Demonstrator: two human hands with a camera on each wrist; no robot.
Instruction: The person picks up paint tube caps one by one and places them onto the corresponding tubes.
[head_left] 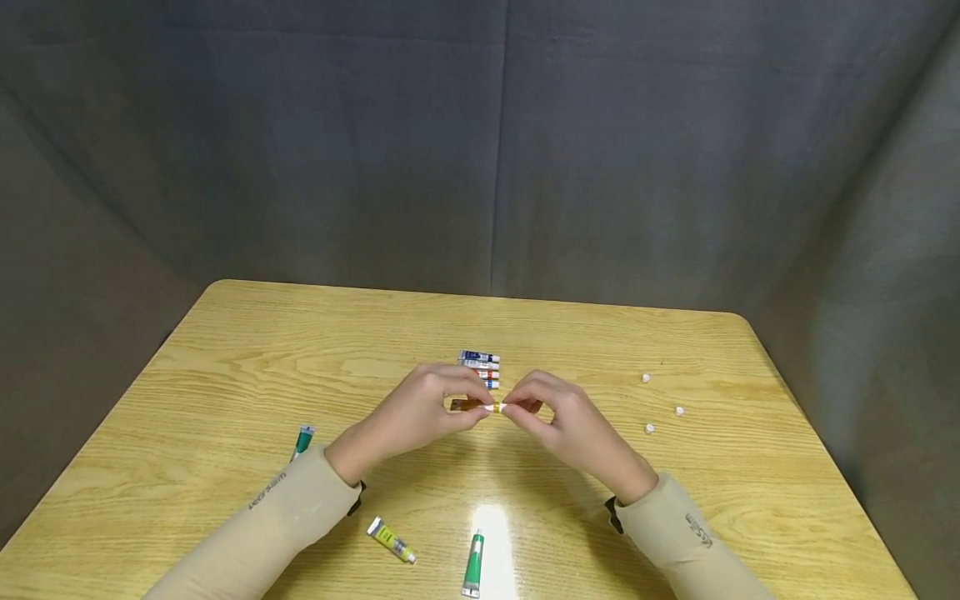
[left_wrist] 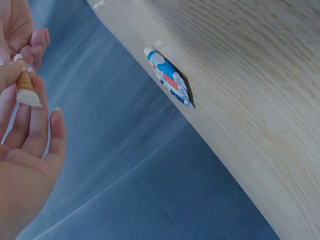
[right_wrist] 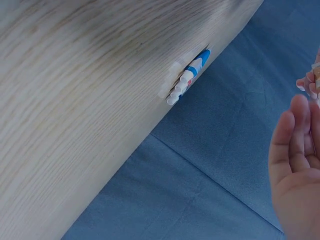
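An ochre paint tube with a white end is held level above the table, between both hands. My left hand pinches its body between thumb and fingers; the left wrist view shows the tube's flat crimped end pointing out of that grip. At the tube's white cap end, the thumb and fingertips of my right hand pinch. Just behind the hands lies a row of several paint tubes, dark blue, white, red and blue, partly covered by the left fingers. In the right wrist view the held tube is mostly cut off.
Three small white caps lie apart on the table's right. Near the front are a yellow tube and a green tube with a bare nozzle. Another green tube is partly behind the left sleeve. Dark cloth hangs around the table.
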